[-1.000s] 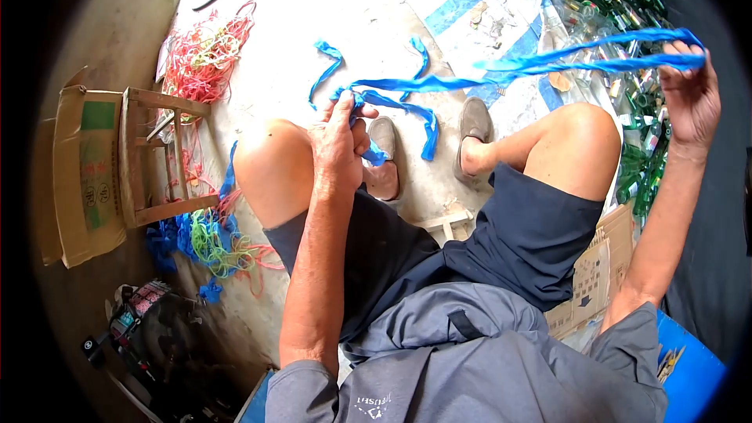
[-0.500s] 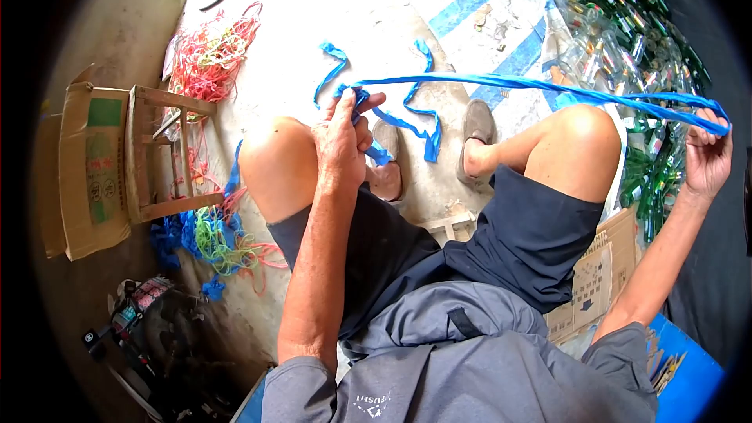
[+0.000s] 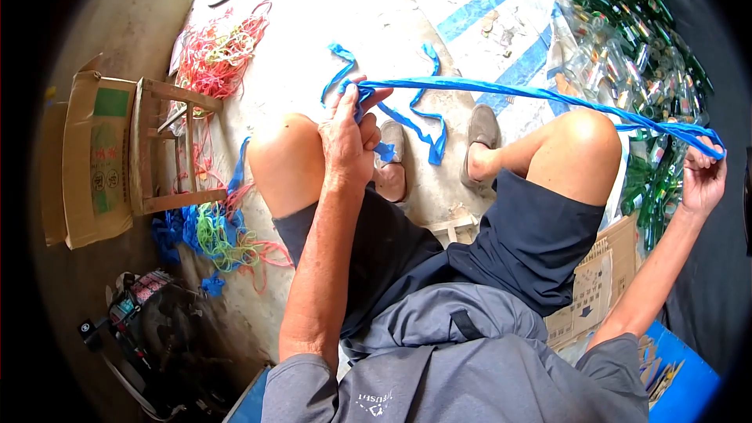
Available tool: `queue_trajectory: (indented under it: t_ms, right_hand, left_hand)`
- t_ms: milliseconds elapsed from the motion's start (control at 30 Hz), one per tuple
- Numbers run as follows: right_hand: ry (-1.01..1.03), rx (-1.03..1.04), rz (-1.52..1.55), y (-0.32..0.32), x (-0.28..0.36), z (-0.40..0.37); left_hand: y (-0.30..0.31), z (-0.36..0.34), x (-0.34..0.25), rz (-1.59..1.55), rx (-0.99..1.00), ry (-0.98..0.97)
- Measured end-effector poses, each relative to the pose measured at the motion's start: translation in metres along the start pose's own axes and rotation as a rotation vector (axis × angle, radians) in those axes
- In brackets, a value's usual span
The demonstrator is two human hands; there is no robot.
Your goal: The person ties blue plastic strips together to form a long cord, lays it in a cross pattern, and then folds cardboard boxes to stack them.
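A long blue strip [image 3: 486, 87], seemingly thin plastic or cloth, stretches doubled and twisted across the view above my knees. My left hand [image 3: 350, 133] is closed on a bunched part of it, thumb pressed against the fingers. At the far right, my right hand [image 3: 705, 176] grips the folded end, where the strip makes a tight loop over the fingers. Loose tails of the strip [image 3: 411, 125] hang down beyond my left hand, over the floor between my feet. How the strip is wound inside my left hand is hidden by the fingers.
Red and pale string [image 3: 219, 59] lies heaped at the left, with a blue and green tangle [image 3: 211, 235] nearer. A wooden stool [image 3: 176, 204] lies beside a cardboard box [image 3: 98, 160]. Green bottles [image 3: 619, 0] and clear ones are piled at the right. Cardboard [image 3: 583, 290] stands by my right thigh.
My right hand has come slightly lower, and the strip slopes down more toward it. Its two strands at that end lie closer together. My left hand keeps its grip; the whole view has shifted a little.
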State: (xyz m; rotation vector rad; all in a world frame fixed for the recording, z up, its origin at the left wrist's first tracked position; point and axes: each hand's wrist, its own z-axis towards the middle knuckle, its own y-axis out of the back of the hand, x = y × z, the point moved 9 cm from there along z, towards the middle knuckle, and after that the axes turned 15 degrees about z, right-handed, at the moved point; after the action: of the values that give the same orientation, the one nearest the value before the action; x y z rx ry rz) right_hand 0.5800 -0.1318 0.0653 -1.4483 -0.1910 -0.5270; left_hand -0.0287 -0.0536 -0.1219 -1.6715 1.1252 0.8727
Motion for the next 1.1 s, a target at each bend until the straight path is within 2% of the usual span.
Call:
queue_trajectory:
  t_ms: [467,567,600,733,867,900,1100]
  right_hand:
    - [-0.005,0.011,-0.006,0.002,-0.010,-0.004]
    - [0.041,-0.072,-0.063,0.013,-0.010,0.000]
    - [0.083,-0.150,-0.116,0.022,-0.007,-0.001]
    - [0.029,-0.245,-0.170,0.049,-0.023,0.001]
    - [-0.003,-0.498,-0.313,0.096,-0.046,0.003]
    - [-0.042,-0.508,-0.343,0.111,-0.051,0.005]
    - [-0.197,-0.660,-0.582,0.204,-0.111,-0.003]
  left_hand:
    - [0.000,0.011,-0.027,-0.015,-0.021,-0.061]
    - [0.001,0.020,-0.047,-0.003,-0.008,-0.070]
    - [-0.001,0.022,-0.053,0.007,0.002,-0.071]
    - [-0.017,0.034,-0.078,0.088,0.031,-0.079]
    - [-0.036,0.059,-0.111,0.220,0.143,-0.108]
    - [-0.039,0.067,-0.116,0.304,0.206,-0.107]
    - [-0.037,0.078,-0.135,0.549,0.264,-0.090]
